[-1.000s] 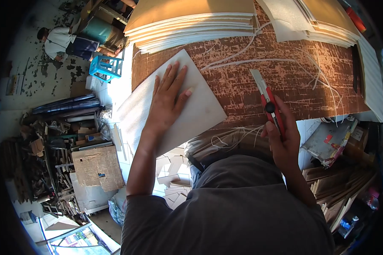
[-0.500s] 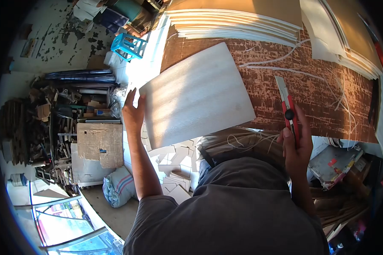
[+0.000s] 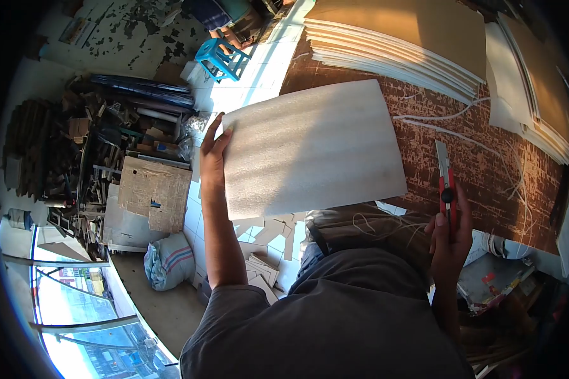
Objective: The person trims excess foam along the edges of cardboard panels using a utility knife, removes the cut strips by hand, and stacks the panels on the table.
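My left hand [image 3: 215, 150] grips the left edge of a white foam sheet [image 3: 316, 148], thumb over its top face and the other fingers along the edge. The sheet is roughly rectangular, partly sunlit, and its right part lies over the worn brown tabletop [image 3: 461, 136]. In my right hand [image 3: 452, 237] is a red utility knife [image 3: 447, 189], its blade out and pointing away from me. The knife is to the right of the sheet, apart from it. Thin white offcut strips [image 3: 455, 131] lie on the tabletop beyond the knife.
Stacked brown-and-white sheets [image 3: 398, 50] sit at the table's far side, with another stack [image 3: 531, 82] at right. A blue stool [image 3: 221, 60] stands on the tiled floor near another person's hand. Piled scraps, cardboard [image 3: 152, 192] and a white sack [image 3: 169, 262] are at left.
The camera view has turned, so most things appear shifted right. The foam sheet has swung a little and lies more level. My left hand still has its edge, my right the knife.
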Tool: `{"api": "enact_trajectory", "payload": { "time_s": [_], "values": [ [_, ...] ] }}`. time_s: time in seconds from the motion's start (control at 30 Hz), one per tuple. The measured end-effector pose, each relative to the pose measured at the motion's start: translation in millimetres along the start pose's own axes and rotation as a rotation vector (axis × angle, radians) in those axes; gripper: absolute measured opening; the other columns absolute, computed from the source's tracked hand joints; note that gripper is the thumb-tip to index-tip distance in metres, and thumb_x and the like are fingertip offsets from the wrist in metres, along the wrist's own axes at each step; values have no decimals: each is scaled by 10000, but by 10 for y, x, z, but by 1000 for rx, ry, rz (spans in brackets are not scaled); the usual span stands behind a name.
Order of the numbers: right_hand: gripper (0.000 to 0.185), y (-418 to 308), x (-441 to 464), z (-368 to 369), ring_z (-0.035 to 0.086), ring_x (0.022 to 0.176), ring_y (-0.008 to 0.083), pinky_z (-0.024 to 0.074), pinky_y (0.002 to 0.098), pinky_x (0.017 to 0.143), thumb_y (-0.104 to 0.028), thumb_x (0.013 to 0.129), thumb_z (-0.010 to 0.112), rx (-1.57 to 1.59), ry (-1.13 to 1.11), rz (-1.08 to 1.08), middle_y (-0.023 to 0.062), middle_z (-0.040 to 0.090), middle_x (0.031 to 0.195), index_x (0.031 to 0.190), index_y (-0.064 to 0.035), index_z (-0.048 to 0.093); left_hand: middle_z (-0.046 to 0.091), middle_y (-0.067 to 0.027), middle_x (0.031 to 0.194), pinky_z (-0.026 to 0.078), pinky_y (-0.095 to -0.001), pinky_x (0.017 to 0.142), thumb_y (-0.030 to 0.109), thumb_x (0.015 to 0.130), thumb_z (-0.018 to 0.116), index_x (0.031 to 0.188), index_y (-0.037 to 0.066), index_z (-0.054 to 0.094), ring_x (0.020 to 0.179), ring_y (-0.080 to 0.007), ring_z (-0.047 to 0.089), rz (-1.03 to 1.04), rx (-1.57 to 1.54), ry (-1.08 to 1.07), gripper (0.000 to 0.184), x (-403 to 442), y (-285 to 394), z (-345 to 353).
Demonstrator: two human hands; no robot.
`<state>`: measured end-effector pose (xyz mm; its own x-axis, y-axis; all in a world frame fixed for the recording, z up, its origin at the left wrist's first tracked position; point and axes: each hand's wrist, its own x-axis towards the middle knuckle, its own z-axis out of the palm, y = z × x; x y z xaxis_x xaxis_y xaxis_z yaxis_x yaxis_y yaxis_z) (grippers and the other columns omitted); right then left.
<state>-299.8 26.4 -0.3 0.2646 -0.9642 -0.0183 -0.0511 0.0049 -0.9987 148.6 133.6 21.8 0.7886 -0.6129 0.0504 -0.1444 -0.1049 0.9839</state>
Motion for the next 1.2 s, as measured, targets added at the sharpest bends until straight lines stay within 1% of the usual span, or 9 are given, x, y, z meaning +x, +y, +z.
{"api": "enact_trajectory", "payload": {
  "time_s": [0.17,0.23,0.4,0.6,0.87,0.93,1.0,1.13,1.2],
  "values": [
    [581,57,-7,-48,571,772,67,468,198,607,-141,1048,563,28,-23,16,128,599,1340,1589,-29,383,714,-100,1022,482,-239,844,157,936,665,1362,96,649,914,-132,642,8,-112,-34,431,60,174,-81],
    [578,40,-18,-33,572,788,77,487,215,645,-131,1050,557,33,-9,-9,122,597,1309,1589,-24,378,688,-41,970,443,-226,808,178,947,677,1181,91,708,872,-107,594,6,-87,1,252,87,206,-102],
    [570,34,-56,-73,577,831,98,531,269,762,-104,1052,551,65,-34,24,120,587,1264,1584,-8,371,691,-1,929,444,-222,774,174,947,756,1056,99,715,843,-70,587,139,-27,32,138,196,105,-218],
    [568,24,-29,-107,586,830,98,534,270,766,-109,1055,559,106,-30,-10,123,599,1274,1584,-16,375,685,17,859,429,-194,721,170,1004,726,1052,95,694,752,-45,568,213,-15,-35,94,160,20,-251],
    [568,2,32,-149,591,832,101,526,260,742,-131,1055,566,32,22,-38,116,617,1248,1585,-32,386,670,-3,1058,419,-214,876,166,1064,633,1107,54,663,957,-46,555,490,-75,62,123,107,152,-234],
    [568,26,79,-157,593,833,103,525,260,738,-132,1056,567,26,43,-57,115,619,1243,1586,-36,387,672,-12,1049,433,-226,880,163,1074,608,1141,46,643,935,-57,565,559,-132,36,139,99,196,-227],
    [567,50,130,-168,571,752,57,401,186,529,-168,1056,564,-13,56,-107,73,640,1227,1584,-43,397,672,-21,1037,441,-224,875,169,1077,601,1150,50,631,924,-63,571,604,-190,96,143,23,266,-173],
    [521,11,211,-160,583,765,71,449,206,604,-139,1059,551,-64,103,-161,71,655,1169,1556,-38,430,658,-20,997,452,-222,829,180,1079,596,1151,71,604,879,-55,566,659,-230,176,131,-100,428,-88],
    [428,22,301,-248,595,781,81,486,245,678,-135,1063,566,-214,31,-201,77,663,1095,1477,-35,516,606,6,923,449,-210,759,209,1072,618,1149,76,582,812,-49,548,716,-239,227,157,-108,472,-81]
  ]
}}
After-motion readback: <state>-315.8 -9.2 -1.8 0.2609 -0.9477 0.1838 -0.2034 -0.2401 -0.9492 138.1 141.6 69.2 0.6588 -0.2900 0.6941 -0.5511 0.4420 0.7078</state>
